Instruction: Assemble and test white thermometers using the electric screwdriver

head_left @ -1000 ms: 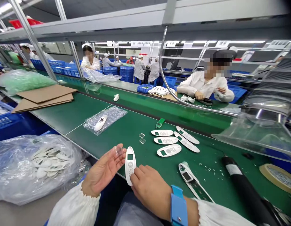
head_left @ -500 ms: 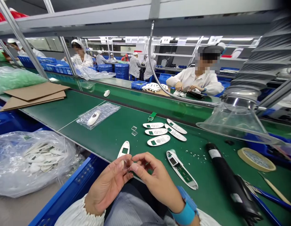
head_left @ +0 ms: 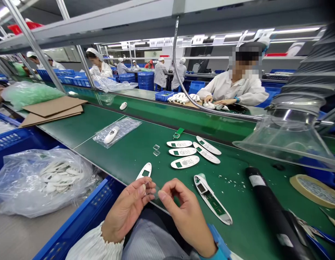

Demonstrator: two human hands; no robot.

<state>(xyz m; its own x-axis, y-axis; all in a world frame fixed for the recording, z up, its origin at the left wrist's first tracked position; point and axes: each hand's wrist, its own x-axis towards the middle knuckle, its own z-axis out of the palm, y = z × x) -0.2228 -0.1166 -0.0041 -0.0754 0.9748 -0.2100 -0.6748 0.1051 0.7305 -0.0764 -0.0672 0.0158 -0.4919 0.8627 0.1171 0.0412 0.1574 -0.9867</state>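
Observation:
My left hand [head_left: 129, 207] pinches a small clear piece [head_left: 146, 188] between thumb and fingers, near the bench's front edge. To its right, my right hand [head_left: 185, 213] is closed in a pinch, a small gap from the left; what its fingertips hold, if anything, is too small to make out. Just beyond my left hand lies a white oval cover [head_left: 144, 171], partly hidden by it. An open white housing [head_left: 213, 199] with a green circuit board lies right of my right hand. Several white covers [head_left: 185, 162] and two clear squares [head_left: 156, 153] lie farther back.
A black tool [head_left: 273, 206], a tape roll [head_left: 315, 189] and blue-handled pliers [head_left: 309, 231] lie right. A blue crate [head_left: 83, 213] with a bag of white parts [head_left: 59, 177] stands left. A clear hood [head_left: 289, 139] hangs at right. A person [head_left: 237, 86] works opposite.
My right hand has drawn away to the right from my left hand, which keeps hold of the clear piece. The view has shifted slightly.

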